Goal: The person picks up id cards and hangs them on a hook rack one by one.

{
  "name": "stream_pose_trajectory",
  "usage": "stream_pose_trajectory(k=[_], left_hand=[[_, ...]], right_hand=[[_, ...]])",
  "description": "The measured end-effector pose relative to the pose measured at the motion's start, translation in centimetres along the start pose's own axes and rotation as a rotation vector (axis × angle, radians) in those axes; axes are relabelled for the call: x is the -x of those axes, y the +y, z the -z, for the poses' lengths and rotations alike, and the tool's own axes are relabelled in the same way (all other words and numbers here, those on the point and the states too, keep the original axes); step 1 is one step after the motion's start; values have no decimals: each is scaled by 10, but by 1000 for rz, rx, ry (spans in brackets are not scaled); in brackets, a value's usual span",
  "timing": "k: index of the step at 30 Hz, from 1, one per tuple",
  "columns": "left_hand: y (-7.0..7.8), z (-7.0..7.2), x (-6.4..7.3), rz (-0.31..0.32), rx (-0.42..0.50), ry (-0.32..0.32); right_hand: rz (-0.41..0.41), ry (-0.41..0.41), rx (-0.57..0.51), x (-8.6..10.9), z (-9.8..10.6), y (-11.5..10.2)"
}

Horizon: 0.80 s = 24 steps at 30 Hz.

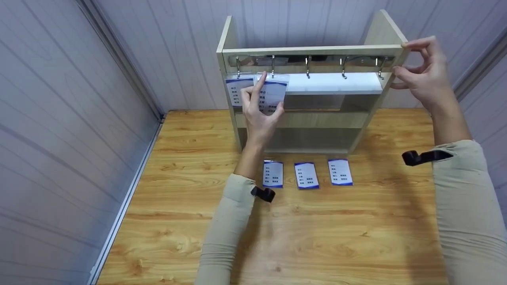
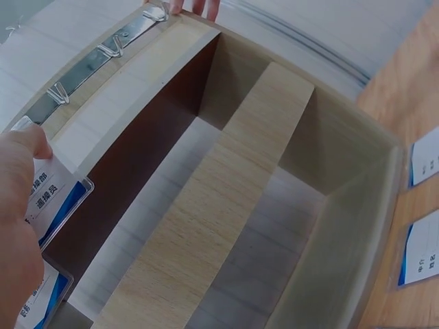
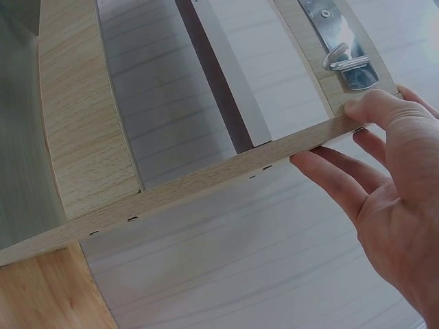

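My left hand (image 1: 257,120) holds a clear-sleeved white-and-blue name badge (image 1: 279,88) at the second hook from the left, a fingertip near its top and the thumb at its lower right edge. Another name badge (image 1: 233,90) hangs at the leftmost hook, partly behind that hand. The left wrist view has the held badge's printed lower corner (image 2: 58,199) beside the fingers. With my right hand (image 1: 433,79) I grip the upper right side panel of a pale wooden shelf (image 1: 313,50), thumb on the front and fingers round the outer side.
A metal rail with several hooks (image 1: 307,67) runs along the shelf's top front; those right of the held badge are bare. On the wooden floor before the shelf lie three name badges (image 1: 273,174) in a row. Panelled walls (image 1: 190,47) stand behind and at both sides.
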<state>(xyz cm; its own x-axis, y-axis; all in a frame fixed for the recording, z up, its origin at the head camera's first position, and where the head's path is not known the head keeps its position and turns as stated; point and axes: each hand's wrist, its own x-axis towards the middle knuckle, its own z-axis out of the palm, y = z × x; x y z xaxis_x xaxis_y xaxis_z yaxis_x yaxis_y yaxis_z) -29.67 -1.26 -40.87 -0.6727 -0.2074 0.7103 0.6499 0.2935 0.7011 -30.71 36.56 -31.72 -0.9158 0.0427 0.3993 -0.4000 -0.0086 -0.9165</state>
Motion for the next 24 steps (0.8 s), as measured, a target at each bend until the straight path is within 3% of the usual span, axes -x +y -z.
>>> stream_pose_trajectory(k=[16,24], left_hand=[[-9,-8,-1,-115,-171,44],[-10,-10,-2,-121,-190,55]], right_hand=[[19,-7,13,1,3,1],[17,-9,-4,1,4,0]])
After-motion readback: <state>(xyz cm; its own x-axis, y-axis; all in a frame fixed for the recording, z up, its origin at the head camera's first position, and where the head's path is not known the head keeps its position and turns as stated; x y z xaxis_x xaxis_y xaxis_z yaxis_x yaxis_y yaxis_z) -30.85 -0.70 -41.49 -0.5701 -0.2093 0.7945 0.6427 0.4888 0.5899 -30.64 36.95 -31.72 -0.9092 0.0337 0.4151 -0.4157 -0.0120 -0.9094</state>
